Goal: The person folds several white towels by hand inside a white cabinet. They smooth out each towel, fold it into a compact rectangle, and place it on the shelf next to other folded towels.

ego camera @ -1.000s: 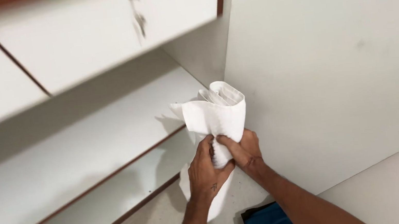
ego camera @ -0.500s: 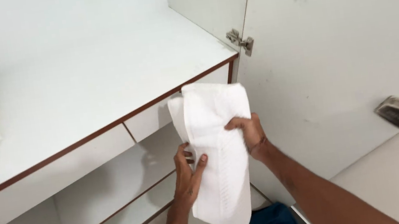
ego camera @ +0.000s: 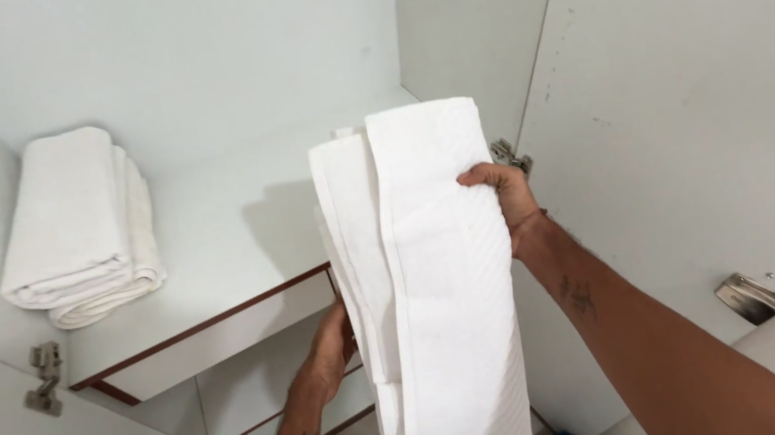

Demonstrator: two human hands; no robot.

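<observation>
Since half a second ago we have raised the folded white towel [ego camera: 432, 282] higher, in front of the shelf [ego camera: 239, 238]. Our right hand [ego camera: 504, 203] pinches its right edge; our left hand [ego camera: 333, 348] grips from behind. Its long axis runs vertically, and the loose layers could unfold if our grip slackens.

Packages, labels, signs, screens: none were in view.
</observation>
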